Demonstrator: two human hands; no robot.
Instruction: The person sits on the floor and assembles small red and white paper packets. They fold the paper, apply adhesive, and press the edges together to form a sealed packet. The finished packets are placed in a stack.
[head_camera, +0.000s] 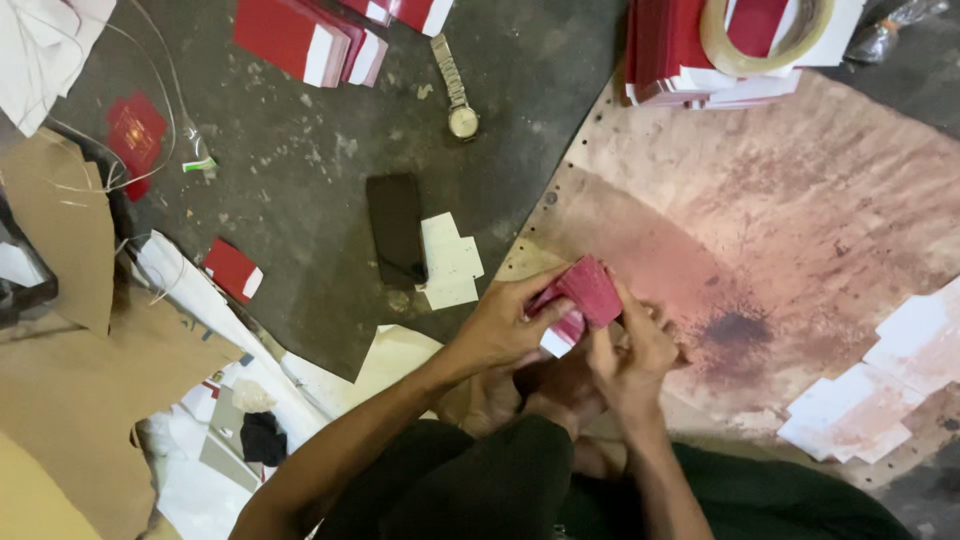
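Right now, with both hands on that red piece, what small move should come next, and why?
Probably press the fold flat with the right hand while the left hand keeps pinching the edge. The red piece is held up between both hands, bent over, with a white underside showing below it. Finished-looking red stacks lie further off on the floor, which suggests it would go there afterwards.

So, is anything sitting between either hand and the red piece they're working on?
Nothing visible. The left hand and right hand both already grip the red piece directly, holding it above the stained board. The phone and wristwatch lie off to the left.
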